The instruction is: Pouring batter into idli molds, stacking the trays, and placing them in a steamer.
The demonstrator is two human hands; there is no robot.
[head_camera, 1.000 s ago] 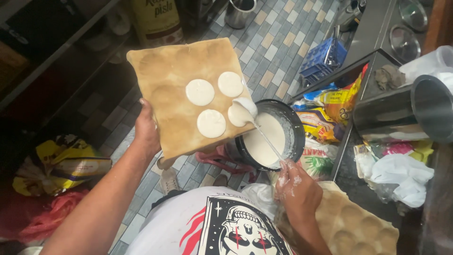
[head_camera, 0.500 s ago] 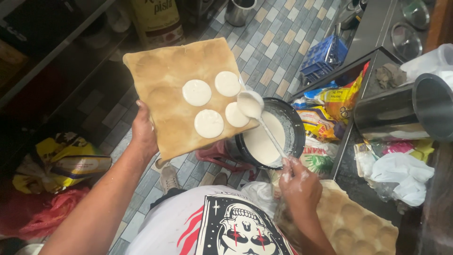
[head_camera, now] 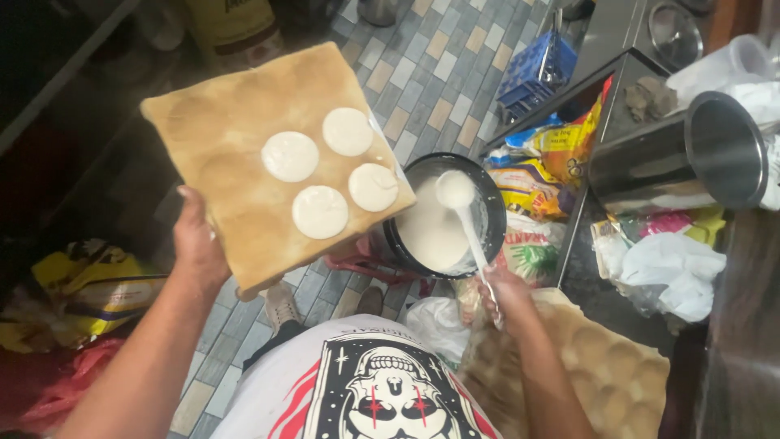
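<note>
My left hand (head_camera: 197,244) grips the near edge of a square tray covered with a tan dimpled cloth (head_camera: 236,187), held up and tilted. Several round pools of white batter (head_camera: 320,211) fill dimples at its right side. My right hand (head_camera: 505,294) holds the handle of a ladle (head_camera: 457,192) whose bowl, full of white batter, hangs over a black pot of batter (head_camera: 406,252), just right of the tray's corner.
A second cloth-covered dimpled tray (head_camera: 601,366) lies at lower right by my right arm. A steel cylinder (head_camera: 682,162) lies on its side on the counter, with plastic bags (head_camera: 674,268) and colourful packets (head_camera: 552,162). A blue crate (head_camera: 532,69) stands on the tiled floor.
The ladle has left the tray after pouring another pool of batter and moved right, over the pot. The tray has stayed in my left hand.
</note>
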